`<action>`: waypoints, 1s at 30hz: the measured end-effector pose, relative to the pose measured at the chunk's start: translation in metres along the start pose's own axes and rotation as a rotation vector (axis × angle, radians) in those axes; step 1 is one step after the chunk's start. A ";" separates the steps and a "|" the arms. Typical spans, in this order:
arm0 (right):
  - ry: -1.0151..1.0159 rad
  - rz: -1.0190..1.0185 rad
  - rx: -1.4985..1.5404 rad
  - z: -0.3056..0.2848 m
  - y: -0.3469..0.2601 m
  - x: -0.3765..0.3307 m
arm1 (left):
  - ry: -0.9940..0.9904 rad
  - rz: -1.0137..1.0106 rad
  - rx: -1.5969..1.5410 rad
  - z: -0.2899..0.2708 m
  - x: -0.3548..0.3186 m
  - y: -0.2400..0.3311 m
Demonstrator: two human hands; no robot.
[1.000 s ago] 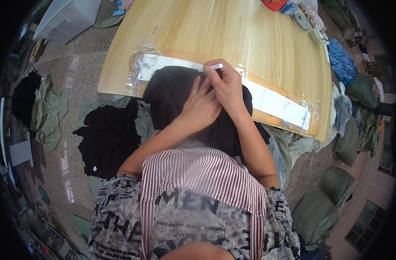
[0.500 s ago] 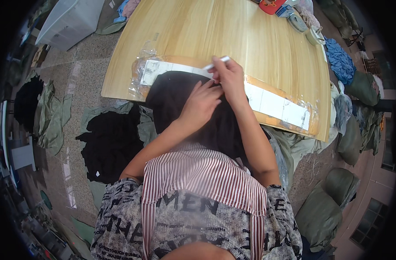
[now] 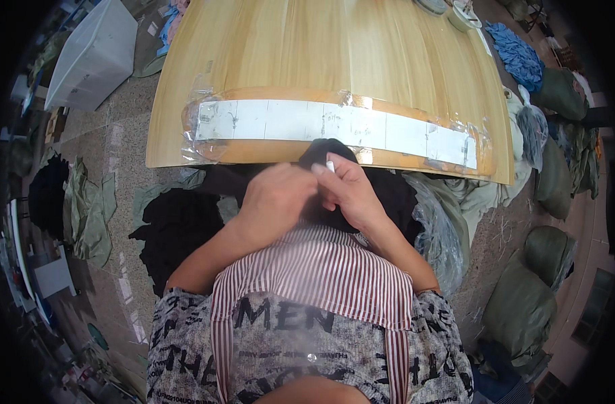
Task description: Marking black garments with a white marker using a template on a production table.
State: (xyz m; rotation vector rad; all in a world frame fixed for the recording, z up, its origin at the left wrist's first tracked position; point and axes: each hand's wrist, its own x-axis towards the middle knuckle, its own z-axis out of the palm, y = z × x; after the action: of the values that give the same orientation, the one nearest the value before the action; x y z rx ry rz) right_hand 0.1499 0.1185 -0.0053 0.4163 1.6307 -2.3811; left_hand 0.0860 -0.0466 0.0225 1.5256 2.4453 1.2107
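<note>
Nearest you, your grey shirt (image 3: 186, 347) carries large dark printed lettering and smaller lines of print, partly covered by a striped apron (image 3: 314, 269). Your right hand (image 3: 353, 195) has thumb and fingers closed around a white stick (image 3: 330, 163), its tip poking up beside the thumb. Your left hand (image 3: 277, 198) is blurred next to it, fingers curled; I can't tell whether they pinch anything. The black cloth (image 3: 327, 147) lies under and around both hands, one dark fold overlapping the near edge of the tabletop (image 3: 274, 54). On your left a black heap (image 3: 176, 225) sits close to your forearm; on your right, clear plastic (image 3: 443, 236) bunches below the edge. Past your hands, a taped-down white strip (image 3: 287, 120) bears cross lines and faint marks, too small to read. Beyond it, broad flat wood grain stretches away toward a white container (image 3: 463, 17) at far right.
</note>
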 end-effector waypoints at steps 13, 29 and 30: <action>-0.119 -0.161 0.040 -0.012 -0.039 -0.033 | -0.071 -0.377 -0.509 0.022 0.011 -0.031; -0.096 -0.285 -1.177 -0.070 -0.179 -0.049 | -0.004 -0.329 -0.865 -0.065 0.071 0.008; 0.092 -0.355 -1.371 -0.084 -0.209 -0.034 | 0.054 -0.172 -0.561 -0.075 0.099 0.005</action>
State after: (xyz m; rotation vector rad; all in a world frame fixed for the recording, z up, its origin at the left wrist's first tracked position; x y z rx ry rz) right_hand 0.1192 0.2722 0.1600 -0.0612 2.9807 -0.8636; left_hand 0.0081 -0.0141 0.1141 1.1132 1.9570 1.7176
